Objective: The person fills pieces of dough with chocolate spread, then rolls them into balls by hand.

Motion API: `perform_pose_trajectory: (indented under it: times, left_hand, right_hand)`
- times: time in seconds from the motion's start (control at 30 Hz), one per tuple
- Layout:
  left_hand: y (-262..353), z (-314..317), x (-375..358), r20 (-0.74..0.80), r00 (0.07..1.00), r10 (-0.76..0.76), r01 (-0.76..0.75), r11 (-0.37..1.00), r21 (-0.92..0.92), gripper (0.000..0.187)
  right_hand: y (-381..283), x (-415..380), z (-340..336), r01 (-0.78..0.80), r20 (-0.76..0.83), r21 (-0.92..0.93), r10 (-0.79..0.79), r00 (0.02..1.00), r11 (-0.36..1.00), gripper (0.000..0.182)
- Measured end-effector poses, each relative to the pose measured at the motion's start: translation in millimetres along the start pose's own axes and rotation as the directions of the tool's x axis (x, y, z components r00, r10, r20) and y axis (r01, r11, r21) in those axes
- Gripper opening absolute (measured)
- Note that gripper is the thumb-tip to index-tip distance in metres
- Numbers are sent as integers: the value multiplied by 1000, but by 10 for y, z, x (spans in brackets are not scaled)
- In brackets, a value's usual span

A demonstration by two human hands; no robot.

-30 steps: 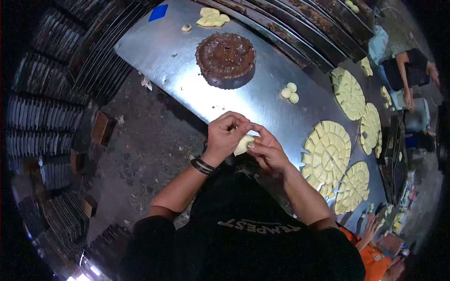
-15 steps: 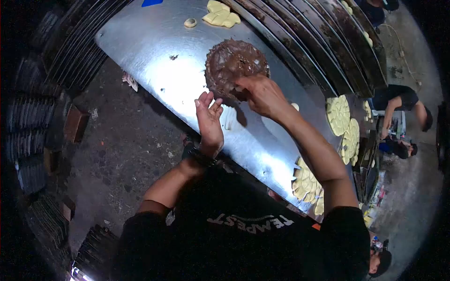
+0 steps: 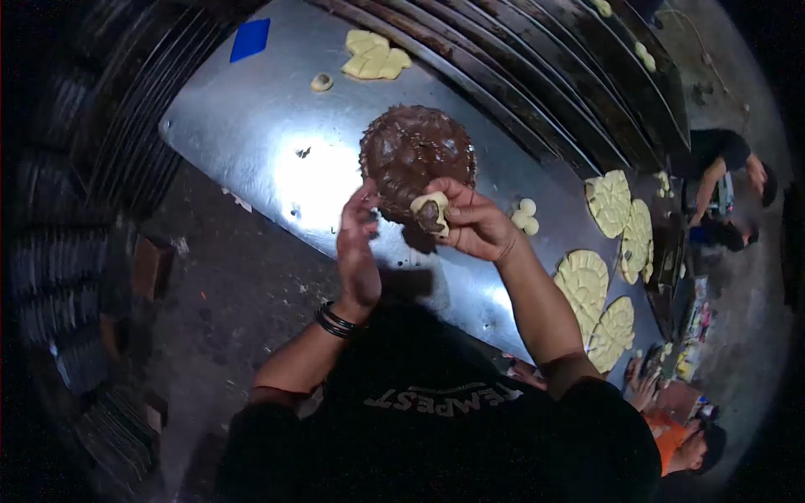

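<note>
A round mound of dark brown paste (image 3: pixel 417 151) sits on the metal table (image 3: pixel 243 109). At its near edge, my right hand (image 3: pixel 476 220) pinches a small piece of dough (image 3: pixel 442 201) between thumb and fingers, with a lump of brown paste (image 3: pixel 429 216) on it. My left hand (image 3: pixel 358 260) is raised just left of the dough, fingers apart and slightly blurred, holding nothing. Several pale dough balls (image 3: pixel 526 216) lie to the right of my right hand. Farther up the table are a small dough piece with a brown centre (image 3: pixel 321 82) and flat dough pieces (image 3: pixel 375 56).
A blue flat scraper (image 3: pixel 250 40) lies at the far left. Long metal trays (image 3: pixel 520 75) line the far side. Dough sheets divided into portions (image 3: pixel 608 204) are on the right. Co-workers (image 3: pixel 723 163) stand at the right, one in an orange top (image 3: pixel 667 438).
My right hand has drawn back from the brown mound, and the paste-topped dough in it now shows. My left hand has shifted slightly down and left. The head view has moved a little.
</note>
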State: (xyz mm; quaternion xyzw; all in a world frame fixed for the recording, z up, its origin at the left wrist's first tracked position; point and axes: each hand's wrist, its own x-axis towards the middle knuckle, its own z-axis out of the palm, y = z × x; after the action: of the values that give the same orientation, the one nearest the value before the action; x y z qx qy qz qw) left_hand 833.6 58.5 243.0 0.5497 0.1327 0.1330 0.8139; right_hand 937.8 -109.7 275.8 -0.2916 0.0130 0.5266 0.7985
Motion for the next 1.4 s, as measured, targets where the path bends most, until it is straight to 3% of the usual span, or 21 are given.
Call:
perform_pose_trajectory:
  times: [0.07, 0.13, 0.3, 0.43, 0.53, 0.6, 0.63, 0.67, 0.7, 0.73, 0.8, 0.9, 0.93, 0.97, 1.0, 1.03, 1.1, 1.13, 1.2, 1.3, 1.4]
  left_hand:
    - [83, 165, -33, 332, 928, -167, 222, 965, -136, 56]
    - [205, 430, -184, 450, 880, -149, 234, 963, -138, 50]
    - [-185, 875, -714, 331, 902, -277, 316, 946, -69, 18]
    - [-459, 959, -1027, 434, 719, -543, 681, 676, -281, 11]
    - [-674, 1013, -1340, 333, 682, -650, 730, 630, -264, 11]
    - [-808, 1117, -1575, 235, 806, -543, 565, 824, -33, 16]
    - [-829, 1216, -1655, 229, 875, -426, 414, 905, 100, 19]
    - [-823, 1261, -1693, 241, 924, -298, 243, 941, 235, 21]
    - [-913, 1210, -1663, 414, 910, -6, -170, 906, 388, 26]
    - [-785, 1297, -1693, 406, 914, 16, -201, 886, 417, 32]
    - [-779, 1245, -1633, 406, 909, 96, -253, 900, 354, 40]
    - [-668, 1204, -1594, 341, 931, -130, 85, 986, 142, 47]
    - [-737, 1133, -1549, 366, 927, -81, 25, 988, 154, 48]
    - [-705, 1157, -1505, 304, 952, 47, -143, 943, 302, 48]
    - [-627, 1174, -1473, 283, 959, 17, -99, 956, 277, 50]
    - [-621, 1179, -1393, 294, 950, 106, -156, 976, 154, 51]
    - [-534, 1063, -1272, 291, 953, 79, -121, 985, 126, 47]
    - [-418, 1028, -1212, 294, 952, 85, -117, 989, 92, 44]
    - [-404, 742, -1036, 400, 915, 49, -145, 966, 215, 44]
    - [-109, 447, -866, 422, 902, -88, -90, 919, 383, 46]
    - [-82, 221, -786, 277, 885, -375, 338, 925, 172, 48]
  right_hand:
    - [113, -223, -45, 44, 53, 100, -50, 997, 994, 41]
    - [209, -504, -110, 107, 43, 143, -114, 993, 984, 50]
    - [517, -1307, -355, 196, -54, 170, -190, 980, 966, 50]
    - [931, -1916, -732, 245, -213, 166, -208, 955, 955, 37]
    - [1110, -2247, -926, 194, -436, 90, -136, 889, 977, 35]
    - [1076, -2378, -841, 97, -592, -17, -89, 801, 995, 32]
    - [1093, -2393, -814, -11, -526, -465, -267, 808, 885, 29]
    - [1085, -2385, -776, 13, -434, -711, -454, 778, 703, 28]
    - [1061, -2344, -724, 30, -285, -892, -611, 738, 451, 28]
    - [1006, -2290, -642, 32, -89, -988, -720, 688, 153, 28]
    - [991, -2169, -671, 21, -50, -996, -744, 666, 86, 28]
    - [964, -2064, -693, 84, 69, -996, -778, 624, -21, 24]
    - [943, -2029, -526, -4, -262, -934, -680, 685, 356, 20]
    - [994, -1959, -534, 75, -129, -974, -795, 593, 214, 19]
    - [1052, -1832, -663, 46, -117, -984, -817, 564, 173, 20]
    - [936, -1864, -396, 82, 88, -995, -801, 592, -49, 26]
    - [885, -1651, -413, -1, 181, -975, -799, 574, -222, 31]
    - [851, -1548, -340, 123, 142, -989, -812, 566, -87, 27]
    - [769, -1355, -333, 102, 211, -976, -744, 634, -190, 23]
    - [786, -1098, -241, 119, 25, -990, -715, 699, 82, 24]
    - [814, -933, -142, 41, -348, -738, -432, 832, 673, 24]
